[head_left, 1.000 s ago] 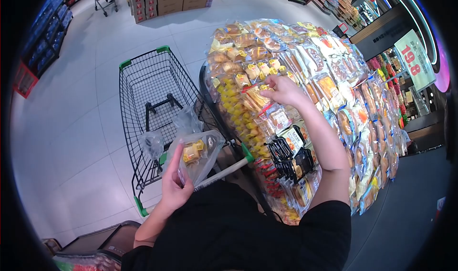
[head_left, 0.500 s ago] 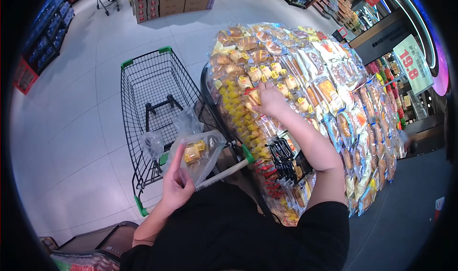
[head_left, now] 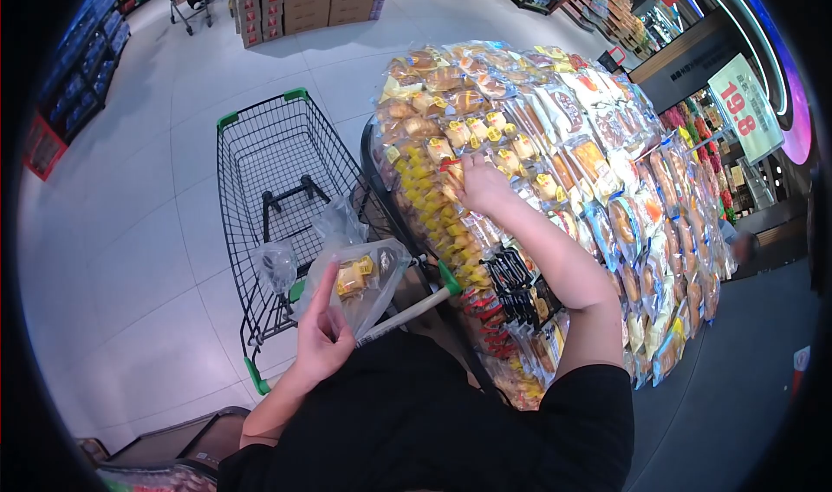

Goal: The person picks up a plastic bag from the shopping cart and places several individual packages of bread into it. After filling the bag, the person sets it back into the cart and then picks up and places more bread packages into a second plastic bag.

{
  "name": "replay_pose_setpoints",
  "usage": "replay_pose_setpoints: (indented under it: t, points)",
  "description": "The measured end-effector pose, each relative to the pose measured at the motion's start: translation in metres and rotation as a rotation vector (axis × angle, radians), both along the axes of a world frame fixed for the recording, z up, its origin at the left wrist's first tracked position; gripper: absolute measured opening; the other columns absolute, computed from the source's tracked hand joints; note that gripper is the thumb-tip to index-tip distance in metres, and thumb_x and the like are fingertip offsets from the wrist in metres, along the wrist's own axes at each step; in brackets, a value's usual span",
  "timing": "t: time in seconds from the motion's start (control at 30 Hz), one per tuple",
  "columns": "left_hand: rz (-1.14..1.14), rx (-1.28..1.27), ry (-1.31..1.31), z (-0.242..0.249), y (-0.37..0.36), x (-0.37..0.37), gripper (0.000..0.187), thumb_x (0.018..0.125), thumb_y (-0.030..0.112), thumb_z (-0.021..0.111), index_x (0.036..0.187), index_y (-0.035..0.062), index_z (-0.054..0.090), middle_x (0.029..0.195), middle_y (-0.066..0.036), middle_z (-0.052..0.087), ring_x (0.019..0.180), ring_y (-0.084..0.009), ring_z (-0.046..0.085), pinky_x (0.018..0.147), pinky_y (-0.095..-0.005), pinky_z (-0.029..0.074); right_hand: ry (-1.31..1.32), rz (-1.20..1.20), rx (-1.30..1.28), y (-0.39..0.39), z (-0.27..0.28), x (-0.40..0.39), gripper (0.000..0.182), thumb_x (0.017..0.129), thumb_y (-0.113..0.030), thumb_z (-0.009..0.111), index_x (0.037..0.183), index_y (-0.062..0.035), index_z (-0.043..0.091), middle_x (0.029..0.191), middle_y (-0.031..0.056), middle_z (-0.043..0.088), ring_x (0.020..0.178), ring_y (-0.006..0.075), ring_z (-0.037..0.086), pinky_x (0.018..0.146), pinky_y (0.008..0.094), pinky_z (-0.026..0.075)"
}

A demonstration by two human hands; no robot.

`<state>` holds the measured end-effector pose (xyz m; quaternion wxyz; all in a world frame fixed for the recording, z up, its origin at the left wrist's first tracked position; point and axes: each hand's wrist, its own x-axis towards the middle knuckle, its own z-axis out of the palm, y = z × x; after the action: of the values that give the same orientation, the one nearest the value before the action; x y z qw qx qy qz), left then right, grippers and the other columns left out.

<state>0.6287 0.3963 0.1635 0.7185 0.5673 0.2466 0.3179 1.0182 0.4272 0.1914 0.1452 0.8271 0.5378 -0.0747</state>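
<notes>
My left hand (head_left: 322, 340) grips a clear plastic bag (head_left: 386, 297), its index finger stretched up along the bag's near side. Inside the bag lies a wrapped bread (head_left: 353, 278) with a yellow label. Over the bread display, my right hand (head_left: 482, 186) has its fingers closed on a packaged bread (head_left: 451, 173) with a red and yellow wrapper; part of the packet is hidden by the fingers. Small wrapped rolls (head_left: 477, 130) with yellow labels lie just beyond that hand.
A shopping cart (head_left: 227, 180) with a green-tipped handle stands in front of me, against the bread display (head_left: 572, 115). Stacked cartons (head_left: 312, 11) are farther ahead. Tiled floor (head_left: 130, 258) runs along the left. A price sign (head_left: 744, 110) hangs at the right.
My right hand has shifted slightly left, still at the packaged bread. The left hand and the bag have hardly moved. The whole view has turned a little.
</notes>
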Motion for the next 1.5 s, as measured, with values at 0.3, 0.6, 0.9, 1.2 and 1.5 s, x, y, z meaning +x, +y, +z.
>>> replay_pose_setpoints:
  t: [0.3,0.6,0.9,1.2,1.5]
  points:
    - [-0.017,-0.014,0.015,0.002,-0.001,-0.003,0.092,0.075,-0.017,0.046,0.159,0.0028,0.015,0.132,-0.004,0.043,0.061,0.0001,0.047,0.054,-0.0151,0.041,0.01,-0.049,0.069,0.003,0.026,0.001,0.07,0.092,-0.051,0.061,0.137,0.0015,0.05,0.138,0.0243,0.05,0.119,0.0387,0.059,0.097,0.0478,0.048]
    - [-0.025,-0.041,0.058,0.002,-0.001,-0.001,0.092,0.076,-0.016,0.047,0.159,0.0044,0.014,0.147,0.0,0.046,0.063,0.0012,0.045,0.057,-0.0149,0.039,-0.015,-0.189,0.084,0.002,0.062,0.074,0.045,0.085,-0.039,0.071,0.114,-0.0042,0.069,0.111,0.0185,0.071,0.106,0.033,0.067,0.092,0.0424,0.052]
    - [0.009,-0.041,0.038,0.005,-0.001,-0.001,0.092,0.076,-0.016,0.047,0.159,0.0041,0.015,0.132,0.0,0.055,0.062,0.0012,0.045,0.056,-0.0149,0.039,0.125,-0.287,-0.016,-0.005,0.032,0.092,0.048,0.071,-0.032,0.086,0.108,-0.0054,0.072,0.109,0.0172,0.072,0.103,0.0309,0.068,0.09,0.0378,0.053]
    - [0.012,0.021,0.056,0.005,0.0,-0.001,0.093,0.075,-0.017,0.047,0.159,0.0039,0.015,0.16,-0.004,0.032,0.065,0.0012,0.047,0.057,-0.0151,0.041,0.088,-0.214,0.043,-0.015,0.02,0.115,0.022,0.071,-0.024,0.083,0.085,-0.0068,0.076,0.089,0.0166,0.073,0.086,0.0304,0.071,0.079,0.0386,0.055]
    - [0.005,0.005,0.042,0.003,0.0,0.001,0.092,0.076,-0.017,0.047,0.159,0.0045,0.014,0.153,-0.002,0.041,0.063,0.0011,0.046,0.057,-0.0153,0.041,-0.106,-0.121,0.501,-0.032,0.055,0.111,0.01,0.078,-0.011,0.072,0.086,-0.0054,0.072,0.087,0.0162,0.071,0.085,0.0354,0.069,0.079,0.044,0.054]
